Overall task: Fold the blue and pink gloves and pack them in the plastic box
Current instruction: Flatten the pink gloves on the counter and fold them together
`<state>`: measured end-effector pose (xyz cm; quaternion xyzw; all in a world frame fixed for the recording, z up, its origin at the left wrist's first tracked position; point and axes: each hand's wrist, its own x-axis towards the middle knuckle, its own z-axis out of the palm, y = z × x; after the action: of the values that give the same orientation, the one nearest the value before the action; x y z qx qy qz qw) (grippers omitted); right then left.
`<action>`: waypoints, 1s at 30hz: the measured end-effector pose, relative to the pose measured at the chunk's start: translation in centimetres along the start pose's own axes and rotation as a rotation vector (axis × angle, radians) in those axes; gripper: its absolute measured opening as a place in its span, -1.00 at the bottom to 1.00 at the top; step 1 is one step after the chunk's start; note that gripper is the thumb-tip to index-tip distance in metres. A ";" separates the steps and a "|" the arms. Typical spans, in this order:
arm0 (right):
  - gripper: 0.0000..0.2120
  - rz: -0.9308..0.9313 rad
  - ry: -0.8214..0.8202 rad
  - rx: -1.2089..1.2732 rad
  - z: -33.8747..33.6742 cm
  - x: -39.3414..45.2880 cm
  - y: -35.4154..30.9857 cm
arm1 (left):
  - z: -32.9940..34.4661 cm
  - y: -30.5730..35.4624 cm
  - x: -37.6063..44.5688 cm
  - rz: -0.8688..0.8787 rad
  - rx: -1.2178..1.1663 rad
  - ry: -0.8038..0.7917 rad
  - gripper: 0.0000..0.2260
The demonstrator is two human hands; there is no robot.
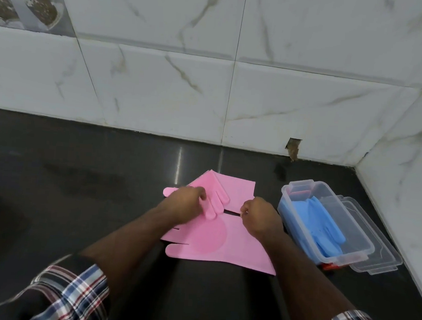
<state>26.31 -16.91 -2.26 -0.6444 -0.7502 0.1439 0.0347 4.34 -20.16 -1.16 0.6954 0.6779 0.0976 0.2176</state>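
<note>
Pink gloves [237, 194] lie on the tabletop [75, 199] just left of the box [364, 255] holding blue gloves [314, 216]. Left hand [183, 203] fingers grasp the folded one; right hand [258, 214] pinches its cuff. Soft, floppy, likely springy: hold edges.

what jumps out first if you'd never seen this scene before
Two pink gloves lie bright on the dark counter, the far one doubled over, with the left hand on it and the right hand pinching a glove's edge. To their right, blue gloves already lie in the clear plastic box.
</note>
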 end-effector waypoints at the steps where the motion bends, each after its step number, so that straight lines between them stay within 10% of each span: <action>1: -0.83 -0.001 0.019 -0.003 -0.1 -0.1 -0.1 | -1.0 0.0 0.2 -0.030 -0.091 0.082 -0.73; 6: -0.81 -0.007 0.312 0.098 -1.5 -0.4 -0.3 | -6.5 -2.9 1.7 -0.307 -0.677 0.570 -0.89; 9: -0.72 0.011 0.343 0.113 -2.3 -0.4 -0.1 | -7.2 -4.7 1.4 -0.340 -0.557 0.658 -0.75; 15: -0.77 -0.006 0.070 0.157 -0.9 -0.7 1.0 | -4.2 -5.6 -1.6 -0.191 -0.307 0.437 -0.96; 23: -0.75 0.001 -0.014 0.081 0.1 -0.1 1.4 | -0.9 -3.2 -1.5 0.091 0.279 0.095 -0.55; 30: -0.81 0.000 -0.044 -0.040 -0.1 0.4 1.0 | -2.4 -2.1 0.3 -0.013 0.092 0.227 -0.84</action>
<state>27.24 -16.34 -2.53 -0.6417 -0.7534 0.1431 0.0054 1.45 -19.46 0.04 0.6849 0.7063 0.1430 0.1078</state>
